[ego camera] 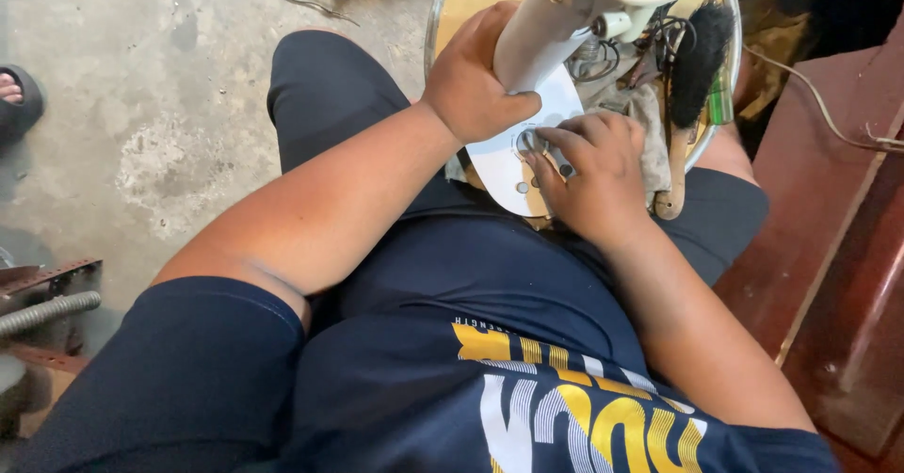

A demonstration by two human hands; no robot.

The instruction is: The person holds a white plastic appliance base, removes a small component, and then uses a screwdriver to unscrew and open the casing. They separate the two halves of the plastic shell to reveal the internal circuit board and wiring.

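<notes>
head view: left hand (476,78) grips the white fan stand (541,35), right hand (593,176) pinches a half-hidden knob (529,141).

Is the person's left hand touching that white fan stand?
Touching. The head view shows the left hand wrapped around the white fan stand, fingers closed against it.

From my seat the feed is bright and even — soft daylight, seemingly from the upper left, where the concrete floor (141,106) looks pale and a little washed out. Shadows are soft; the darkest patch sits at the top right corner. I see a mild sheen on the left forearm (311,209) and on the red wood (829,247), and the white plate (513,158) is close to blown out. Focus is sharp at the centre — edges bend slightly from the wide lens.
</notes>
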